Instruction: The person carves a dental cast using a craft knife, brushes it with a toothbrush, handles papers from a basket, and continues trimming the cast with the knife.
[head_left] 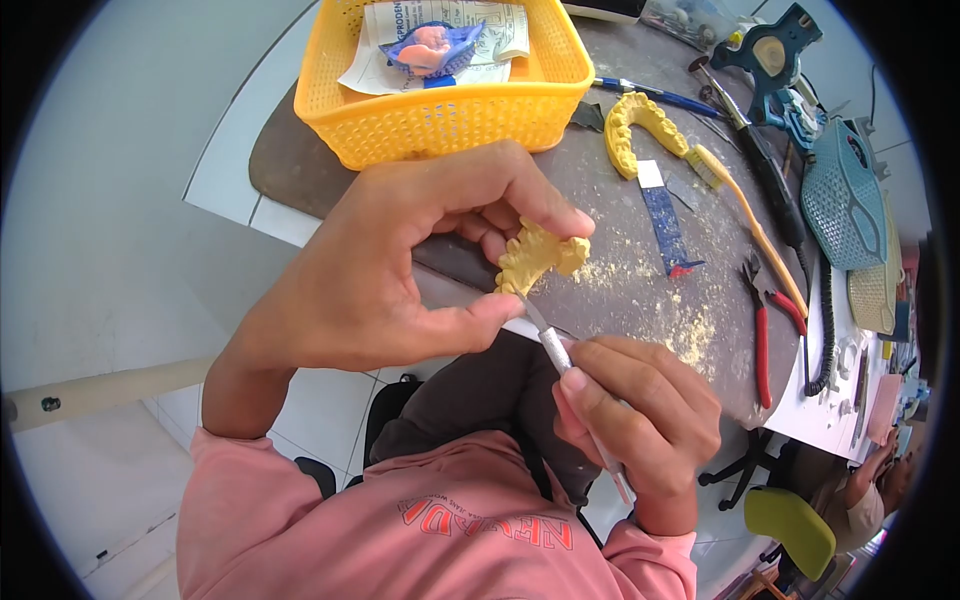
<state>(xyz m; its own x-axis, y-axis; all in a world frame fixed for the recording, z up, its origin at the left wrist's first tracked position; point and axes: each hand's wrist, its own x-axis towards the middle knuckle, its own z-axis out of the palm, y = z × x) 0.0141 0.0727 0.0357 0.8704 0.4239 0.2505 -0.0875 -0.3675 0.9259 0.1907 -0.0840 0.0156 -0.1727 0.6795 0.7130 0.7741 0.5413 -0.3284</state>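
Observation:
Between the thumb and fingers of my left hand (400,260) is a yellow plaster dental model (532,258), held above the table's near edge. My right hand (640,415) grips a craft knife (555,350) with a silver handle, like a pen. Its blade tip meets the lower edge of the model, close to my left thumb. Another yellow dental arch model (640,125) lies on the table beyond my hands. Pale yellow shavings (692,335) are scattered over the tabletop.
A yellow plastic basket (440,125) holds papers and a blue tray with pink material. Toward the right lie a toothbrush (750,220), red-handled pliers (763,330), a black corded handpiece (765,160) and a blue strip (664,225). Another person (865,500) sits at the far right.

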